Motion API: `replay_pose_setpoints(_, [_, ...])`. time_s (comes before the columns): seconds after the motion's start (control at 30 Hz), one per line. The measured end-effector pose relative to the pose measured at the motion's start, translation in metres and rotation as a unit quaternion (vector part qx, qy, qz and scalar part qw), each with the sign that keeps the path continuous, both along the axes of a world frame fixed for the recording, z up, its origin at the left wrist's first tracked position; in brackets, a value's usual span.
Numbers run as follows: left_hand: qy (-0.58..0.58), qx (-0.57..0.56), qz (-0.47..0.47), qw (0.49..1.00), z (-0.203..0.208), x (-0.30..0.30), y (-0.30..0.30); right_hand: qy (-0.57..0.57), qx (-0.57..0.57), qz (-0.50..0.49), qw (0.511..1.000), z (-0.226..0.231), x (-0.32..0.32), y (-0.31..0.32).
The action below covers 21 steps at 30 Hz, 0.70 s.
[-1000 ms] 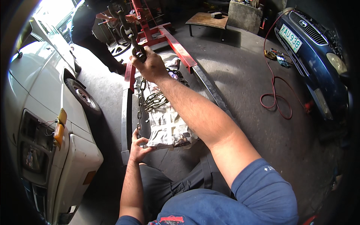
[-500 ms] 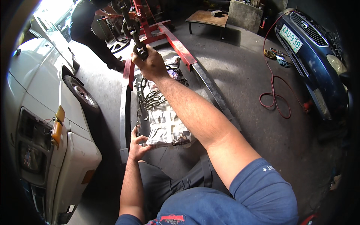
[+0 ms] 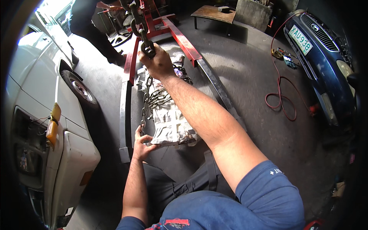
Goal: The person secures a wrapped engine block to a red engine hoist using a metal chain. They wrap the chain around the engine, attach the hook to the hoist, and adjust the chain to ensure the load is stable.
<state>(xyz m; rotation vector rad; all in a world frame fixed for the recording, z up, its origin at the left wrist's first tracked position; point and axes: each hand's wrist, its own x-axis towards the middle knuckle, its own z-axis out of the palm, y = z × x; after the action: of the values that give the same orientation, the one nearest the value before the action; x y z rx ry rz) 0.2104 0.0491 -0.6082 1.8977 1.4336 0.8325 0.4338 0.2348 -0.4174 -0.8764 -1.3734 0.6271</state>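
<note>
A thick dark chain (image 3: 138, 27) hangs from above. My right hand (image 3: 158, 64) is closed around its large lower links, above the far end of a bundle wrapped in printed paper (image 3: 168, 122). A thinner chain (image 3: 145, 105) drops from beneath that hand along the bundle's left side, and more of it lies looped across the top. My left hand (image 3: 142, 145) is at the bundle's near left corner, its fingers and thumb about the thinner chain's lower links, other fingers against the bundle's edge. What lies inside the wrapping is hidden.
Red and black hoist legs (image 3: 186, 44) flank the bundle. A white vehicle (image 3: 73, 153) stands close on my left, a dark blue car front end (image 3: 322, 50) on the right. A red hose (image 3: 281, 88) coils on the floor. Beyond are a low table (image 3: 212, 14) and another person's legs (image 3: 92, 30).
The view has shifted slightly. My right hand stays on the thick chain, and my left hand remains at the bundle's near left corner; otherwise little differs.
</note>
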Motion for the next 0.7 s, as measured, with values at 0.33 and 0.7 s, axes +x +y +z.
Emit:
replay_pose_setpoints(0.33, [0.022,-0.036,0.006,0.999,-0.012,-0.001,0.009,-0.021,-0.002,-0.014,1.000,-0.027,-0.002,0.012])
replay_pose_setpoints(0.7, [0.069,0.008,-0.001,0.998,-0.043,0.001,0.002,-0.050,-0.035,-0.031,0.998,-0.045,-0.008,0.012])
